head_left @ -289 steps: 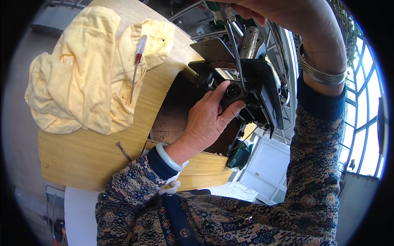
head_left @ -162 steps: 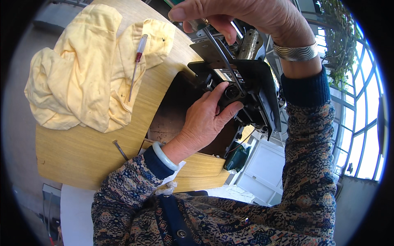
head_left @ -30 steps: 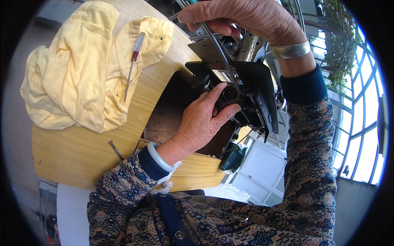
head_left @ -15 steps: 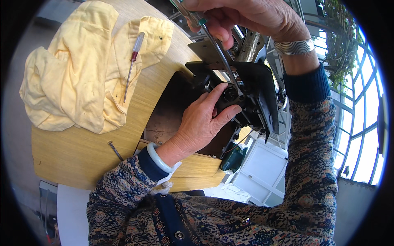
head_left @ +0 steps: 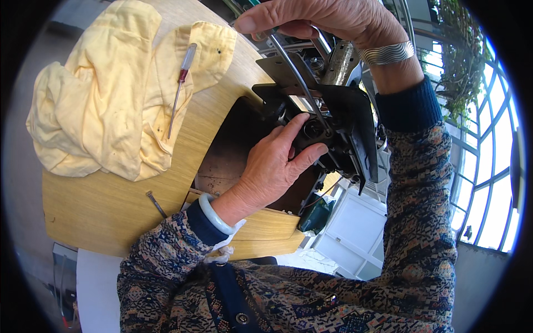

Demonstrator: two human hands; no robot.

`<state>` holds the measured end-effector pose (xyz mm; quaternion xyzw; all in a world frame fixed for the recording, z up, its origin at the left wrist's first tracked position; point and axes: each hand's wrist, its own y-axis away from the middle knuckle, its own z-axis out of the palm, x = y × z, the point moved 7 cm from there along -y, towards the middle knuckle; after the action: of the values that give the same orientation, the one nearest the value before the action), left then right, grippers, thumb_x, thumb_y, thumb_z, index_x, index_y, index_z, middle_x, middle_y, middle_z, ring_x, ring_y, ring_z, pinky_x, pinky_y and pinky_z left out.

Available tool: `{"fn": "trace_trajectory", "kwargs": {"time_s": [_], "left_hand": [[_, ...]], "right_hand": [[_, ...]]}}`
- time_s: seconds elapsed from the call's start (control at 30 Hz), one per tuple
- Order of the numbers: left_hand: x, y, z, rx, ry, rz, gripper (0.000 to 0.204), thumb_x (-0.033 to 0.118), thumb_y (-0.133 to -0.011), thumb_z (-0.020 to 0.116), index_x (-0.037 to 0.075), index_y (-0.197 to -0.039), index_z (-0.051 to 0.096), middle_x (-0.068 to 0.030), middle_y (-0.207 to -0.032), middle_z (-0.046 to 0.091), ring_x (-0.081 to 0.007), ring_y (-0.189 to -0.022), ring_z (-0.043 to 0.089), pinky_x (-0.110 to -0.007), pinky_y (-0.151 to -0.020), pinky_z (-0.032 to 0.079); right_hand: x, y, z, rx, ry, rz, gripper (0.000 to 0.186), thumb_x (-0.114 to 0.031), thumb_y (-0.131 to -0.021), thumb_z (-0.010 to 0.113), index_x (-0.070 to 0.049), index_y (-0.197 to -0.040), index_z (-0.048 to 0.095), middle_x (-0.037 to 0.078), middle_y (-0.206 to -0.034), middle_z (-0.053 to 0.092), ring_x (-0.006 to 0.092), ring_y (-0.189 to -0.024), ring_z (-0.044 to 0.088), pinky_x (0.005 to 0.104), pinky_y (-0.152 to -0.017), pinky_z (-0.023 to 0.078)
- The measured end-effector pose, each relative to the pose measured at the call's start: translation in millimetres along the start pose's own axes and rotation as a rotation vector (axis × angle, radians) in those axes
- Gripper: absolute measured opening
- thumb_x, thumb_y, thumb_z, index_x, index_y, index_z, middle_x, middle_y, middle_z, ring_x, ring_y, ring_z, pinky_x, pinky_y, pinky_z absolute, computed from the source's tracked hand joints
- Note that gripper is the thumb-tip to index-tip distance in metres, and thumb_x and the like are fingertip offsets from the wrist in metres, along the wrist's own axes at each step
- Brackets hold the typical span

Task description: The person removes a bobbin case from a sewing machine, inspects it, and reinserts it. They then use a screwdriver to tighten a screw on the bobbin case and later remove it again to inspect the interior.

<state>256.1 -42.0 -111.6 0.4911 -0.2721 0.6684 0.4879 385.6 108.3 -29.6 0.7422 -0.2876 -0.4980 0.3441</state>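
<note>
Near the upper edge of the view, the right hand [head_left: 327, 21] grips the handle of a long screwdriver [head_left: 293, 70], whose shaft slants down to a black machine [head_left: 348, 105] tilted up beside a table [head_left: 94, 213]. The shaft's lower end meets the machine just beside a round part [head_left: 312, 129]; the exact contact is too small to make out. At that round part is the left hand [head_left: 266, 164], thumb and forefinger spread at either side of it; I cannot tell whether they pinch it or only rest there. A pale bangle [head_left: 209, 215] circles the left wrist and a silver bracelet [head_left: 387, 54] the right. Left of the machine, a dark opening [head_left: 222, 161] shows in the table. Farther left lies a crumpled yellow cloth [head_left: 105, 105] with a small screwdriver [head_left: 182, 74] on it, its handle clear and red. Nearer the left sleeve [head_left: 161, 252], a bolt [head_left: 157, 204] lies on the bare wood.
</note>
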Motion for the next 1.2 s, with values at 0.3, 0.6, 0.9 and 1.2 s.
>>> {"fn": "trace_trajectory", "kwargs": {"time_s": [0.3, 0.6, 0.9, 1.2], "left_hand": [[-1.2, 0.7, 2.0, 0.02, -0.019, 0.017, 0.067, 0.049, -0.097, 0.07, 0.002, -0.141, 0.055, -0.0142, -0.091, 0.062, -0.0247, -0.068, 0.061, -0.038, -0.064, 0.053], [1.8, 0.9, 1.1, 0.017, -0.003, 0.001, 0.065, 0.047, -0.097, 0.071, 0.001, -0.141, 0.057, -0.0133, -0.09, 0.064, -0.0207, -0.066, 0.059, -0.035, -0.065, 0.051], [7.3, -1.8, -2.9, -0.004, -0.018, 0.004, 0.062, 0.045, -0.098, 0.071, -0.001, -0.138, 0.059, -0.0149, -0.09, 0.067, -0.0178, -0.067, 0.06, -0.032, -0.067, 0.052], [-1.0, -3.2, -3.2, -0.024, 0.062, -0.043, 0.065, 0.046, -0.099, 0.071, -0.002, -0.141, 0.057, -0.0031, -0.086, 0.06, -0.0093, -0.071, 0.05, -0.025, -0.069, 0.046]], "right_hand": [[4.0, -3.7, 1.8, 0.045, 0.124, 0.068, 0.027, -0.019, -0.089, 0.084, 0.003, -0.099, 0.071, 0.0, -0.071, 0.062, 0.0063, -0.051, 0.05, 0.0213, -0.045, 0.036], [-8.4, 4.8, 4.2, -0.068, 0.107, 0.016, 0.027, -0.025, -0.092, 0.082, 0.001, -0.092, 0.073, -0.003, -0.062, 0.058, 0.0061, -0.047, 0.044, 0.0231, -0.043, 0.031], [4.0, -3.7, 16.9, -0.197, -0.006, -0.06, 0.03, -0.027, -0.094, 0.079, -0.001, -0.082, 0.071, -0.006, -0.053, 0.045, 0.0065, -0.042, 0.036, 0.026, -0.041, 0.023], [16.5, -27.8, 14.3, -0.075, 0.007, -0.057, 0.031, -0.027, -0.093, 0.081, 0.001, -0.085, 0.07, -0.004, -0.055, 0.049, 0.0066, -0.042, 0.037, 0.0254, -0.04, 0.022]]}}
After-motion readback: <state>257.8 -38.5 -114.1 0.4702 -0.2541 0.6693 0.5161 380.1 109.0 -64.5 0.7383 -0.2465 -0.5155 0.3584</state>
